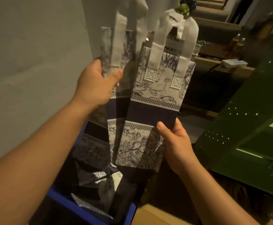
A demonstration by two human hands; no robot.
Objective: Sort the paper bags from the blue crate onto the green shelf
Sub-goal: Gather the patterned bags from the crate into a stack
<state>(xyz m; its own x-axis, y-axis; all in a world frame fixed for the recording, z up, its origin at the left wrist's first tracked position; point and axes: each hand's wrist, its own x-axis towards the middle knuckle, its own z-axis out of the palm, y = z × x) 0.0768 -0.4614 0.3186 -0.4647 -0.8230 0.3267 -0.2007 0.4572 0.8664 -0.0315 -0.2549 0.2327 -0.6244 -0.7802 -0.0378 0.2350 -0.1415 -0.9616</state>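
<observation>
- A flat white paper bag with a navy floral print, a dark navy band and wide white ribbon handles (155,95) is held up in front of the person, above the blue plastic crate (90,215).
- The right hand (176,143) pinches this bag's lower right edge, thumb on the front.
- The left hand (95,85) grips a second bag of the same print (114,51) near its top, thumb across the front; this bag is blurred and overlaps the first on the left.
- More folded bags of the same print (92,153) stand inside the crate, below both forearms.
- The dark green perforated metal shelf (240,127) stands to the right, apart from the bags.
- A tan cardboard surface (157,216) lies just beside the crate at the lower edge.
- A plain grey wall (35,62) fills the left side.
- Behind the bags, dim wooden shelves hold bottles (238,43) and a small green and white plant (183,8); details there are too dark to tell.
</observation>
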